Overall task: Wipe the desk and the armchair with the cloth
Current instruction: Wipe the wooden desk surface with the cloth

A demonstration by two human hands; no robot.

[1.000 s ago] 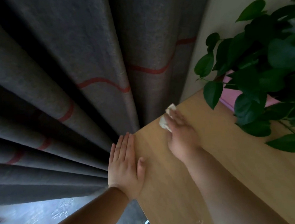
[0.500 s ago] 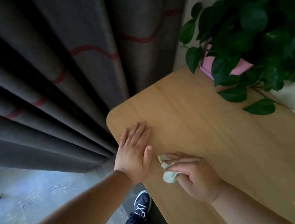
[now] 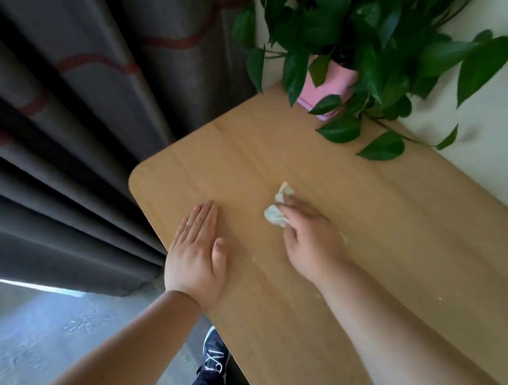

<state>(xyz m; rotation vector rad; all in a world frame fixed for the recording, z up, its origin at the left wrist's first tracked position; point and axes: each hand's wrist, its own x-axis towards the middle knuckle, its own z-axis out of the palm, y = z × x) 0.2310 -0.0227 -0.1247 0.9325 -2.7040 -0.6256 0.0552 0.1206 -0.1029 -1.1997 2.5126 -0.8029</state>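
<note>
The right hand [image 3: 310, 240] pinches the wadded cloth [image 3: 277, 209] in its fingers mid-tabletop [image 3: 399, 240], while the left hand [image 3: 196, 255], fingers flat and empty, braces near the rounded corner, presumably for balance.

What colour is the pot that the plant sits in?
Pink. The pot shows half hidden by green leaves at the desk's far end, in the head view.

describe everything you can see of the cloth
The cloth is small, off-white and crumpled, soft and thin by the look of it, bunched into two lumps rather than spread flat. It lies on the wooden desk, toward the middle of the top, well short of the potted plant. The right hand presses on it with the fingertips, hiding its near part. The left hand lies flat on the desk apart from it.
</note>
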